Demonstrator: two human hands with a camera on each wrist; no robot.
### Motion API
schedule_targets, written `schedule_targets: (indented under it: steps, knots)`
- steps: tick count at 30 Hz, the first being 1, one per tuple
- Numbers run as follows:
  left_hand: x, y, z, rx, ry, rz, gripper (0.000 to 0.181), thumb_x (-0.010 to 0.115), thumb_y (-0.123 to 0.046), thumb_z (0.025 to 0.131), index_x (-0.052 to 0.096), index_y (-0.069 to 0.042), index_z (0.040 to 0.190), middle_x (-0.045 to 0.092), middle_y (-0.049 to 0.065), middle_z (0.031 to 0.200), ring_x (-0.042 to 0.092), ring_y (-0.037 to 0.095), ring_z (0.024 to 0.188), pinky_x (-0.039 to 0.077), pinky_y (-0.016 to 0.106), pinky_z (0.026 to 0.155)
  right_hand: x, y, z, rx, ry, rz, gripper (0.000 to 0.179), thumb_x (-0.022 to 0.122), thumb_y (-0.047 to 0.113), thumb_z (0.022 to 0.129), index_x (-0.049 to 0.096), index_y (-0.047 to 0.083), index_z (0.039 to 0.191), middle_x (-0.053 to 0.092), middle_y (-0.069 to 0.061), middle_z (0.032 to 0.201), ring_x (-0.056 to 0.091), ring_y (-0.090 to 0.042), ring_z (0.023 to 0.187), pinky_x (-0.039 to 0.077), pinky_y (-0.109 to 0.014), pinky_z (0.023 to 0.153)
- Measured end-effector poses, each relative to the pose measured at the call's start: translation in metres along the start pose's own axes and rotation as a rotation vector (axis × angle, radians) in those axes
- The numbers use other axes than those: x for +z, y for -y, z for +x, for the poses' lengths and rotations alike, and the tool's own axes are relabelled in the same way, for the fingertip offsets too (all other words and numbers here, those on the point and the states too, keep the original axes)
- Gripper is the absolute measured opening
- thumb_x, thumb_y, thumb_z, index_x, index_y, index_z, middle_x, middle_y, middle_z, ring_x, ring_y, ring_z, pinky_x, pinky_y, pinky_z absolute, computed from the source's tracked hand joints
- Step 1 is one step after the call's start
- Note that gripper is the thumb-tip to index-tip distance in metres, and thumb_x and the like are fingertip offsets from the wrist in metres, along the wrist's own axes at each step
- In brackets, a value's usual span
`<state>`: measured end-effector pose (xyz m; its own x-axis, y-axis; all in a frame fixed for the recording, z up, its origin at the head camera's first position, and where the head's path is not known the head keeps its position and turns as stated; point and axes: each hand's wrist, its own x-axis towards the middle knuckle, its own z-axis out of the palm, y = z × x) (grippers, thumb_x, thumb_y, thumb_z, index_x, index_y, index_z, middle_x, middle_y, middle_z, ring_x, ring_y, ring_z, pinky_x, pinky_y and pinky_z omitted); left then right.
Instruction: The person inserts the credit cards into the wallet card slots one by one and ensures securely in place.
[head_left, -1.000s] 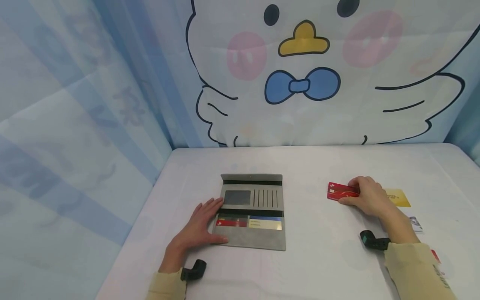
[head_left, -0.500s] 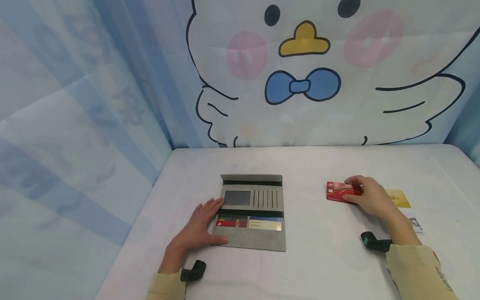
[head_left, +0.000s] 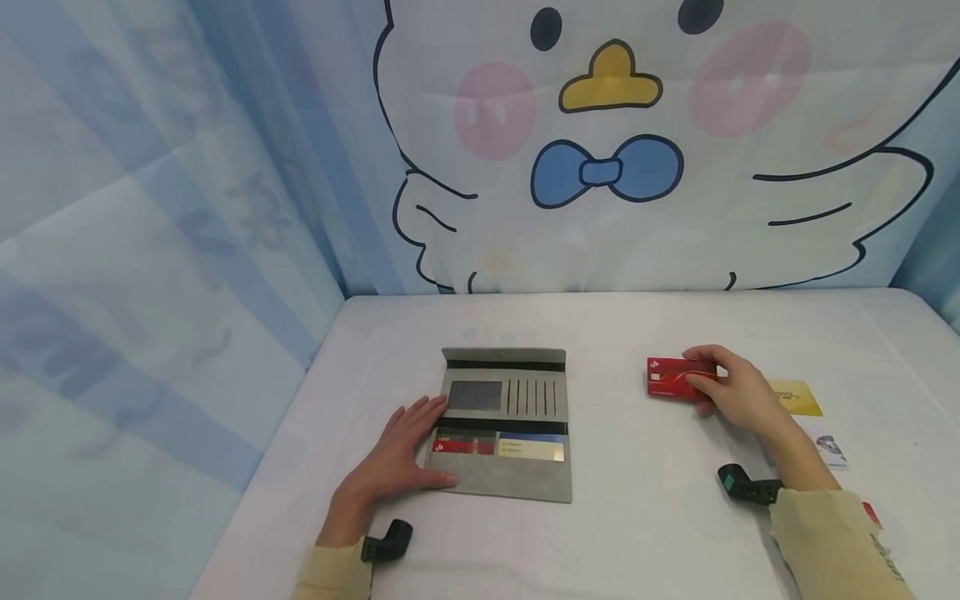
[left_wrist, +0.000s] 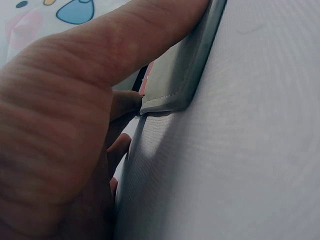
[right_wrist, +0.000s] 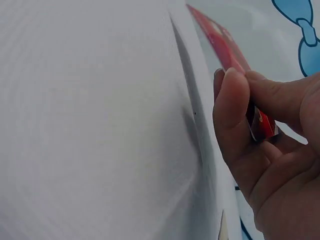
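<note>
A red bank card (head_left: 667,377) is pinched between the thumb and fingers of my right hand (head_left: 738,396), on the right side of the table. In the right wrist view the card (right_wrist: 225,45) tilts up over the white cloth. My left hand (head_left: 401,454) rests with spread fingers along the left edge of an unfolded grey wallet (head_left: 517,482). Its thumb lies on the wallet's lower left corner, seen close in the left wrist view. Two cards sit in the wallet's lower pockets: a red one (head_left: 465,447) and a pale yellow one (head_left: 530,450).
Beyond the right hand lie a gold card (head_left: 798,397) and a white card with a picture (head_left: 828,450). Another red item (head_left: 871,512) shows partly behind the right sleeve. A printed curtain (head_left: 600,242) hangs at the table's far edge.
The right hand has lifted the red card from the table and tipped it up, moving slightly left and away. The left hand and wallet have stayed in place.
</note>
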<state>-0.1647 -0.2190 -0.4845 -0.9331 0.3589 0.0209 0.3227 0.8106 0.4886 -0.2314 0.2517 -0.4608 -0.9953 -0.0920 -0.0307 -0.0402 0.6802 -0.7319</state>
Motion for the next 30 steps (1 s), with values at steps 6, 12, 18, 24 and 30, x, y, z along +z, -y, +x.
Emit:
schedule_targets:
  steps: [6, 12, 18, 24, 30]
  knots:
    - [0.0, 0.001, 0.0, -0.001, 0.005, 0.005, 0.104, 0.074, -0.06, 0.065, 0.027, -0.02, 0.148, 0.023, -0.004, 0.152, 0.009, 0.016, 0.141, 0.002, 0.042, 0.113, 0.004, 0.005, 0.0, -0.043, 0.005, 0.069, 0.048, 0.061, 0.024, 0.092, 0.043, 0.004, 0.132, 0.042, -0.023, 0.129, 0.044, -0.037, 0.106, 0.05, -0.016, 0.068]
    - [0.0, 0.001, 0.0, -0.004, 0.005, 0.004, 0.103, 0.076, -0.058, 0.065, 0.027, -0.02, 0.148, 0.023, -0.005, 0.152, 0.008, 0.014, 0.14, 0.002, 0.041, 0.113, 0.014, 0.013, 0.001, -0.084, 0.01, 0.095, 0.049, 0.061, 0.026, 0.092, 0.044, 0.003, 0.131, 0.044, -0.023, 0.127, 0.049, -0.037, 0.104, 0.049, -0.014, 0.071]
    - [-0.003, 0.0, 0.0, -0.004, -0.001, 0.012, 0.103, 0.077, -0.055, 0.065, 0.029, -0.019, 0.148, 0.025, -0.004, 0.152, 0.01, 0.015, 0.14, 0.003, 0.042, 0.113, 0.023, 0.028, 0.001, -0.096, 0.061, 0.161, 0.053, 0.063, 0.027, 0.09, 0.043, 0.004, 0.133, 0.042, -0.023, 0.13, 0.052, -0.037, 0.105, 0.049, -0.016, 0.076]
    - [-0.003, 0.001, -0.001, 0.002, -0.001, 0.0, 0.102, 0.078, -0.055, 0.065, 0.03, -0.016, 0.147, 0.026, -0.002, 0.151, 0.012, 0.017, 0.14, 0.005, 0.043, 0.113, 0.038, 0.039, 0.001, -0.129, 0.104, 0.22, 0.05, 0.066, 0.02, 0.089, 0.045, 0.002, 0.13, 0.046, -0.021, 0.124, 0.058, -0.032, 0.096, 0.052, -0.021, 0.075]
    - [-0.001, 0.002, -0.001, 0.01, 0.005, 0.0, 0.102, 0.076, -0.057, 0.066, 0.029, -0.018, 0.148, 0.024, -0.004, 0.152, 0.011, 0.016, 0.14, 0.004, 0.042, 0.113, 0.055, 0.053, 0.002, -0.157, 0.132, 0.247, 0.048, 0.067, 0.016, 0.087, 0.047, 0.0, 0.128, 0.045, -0.022, 0.126, 0.061, -0.029, 0.089, 0.055, -0.026, 0.072]
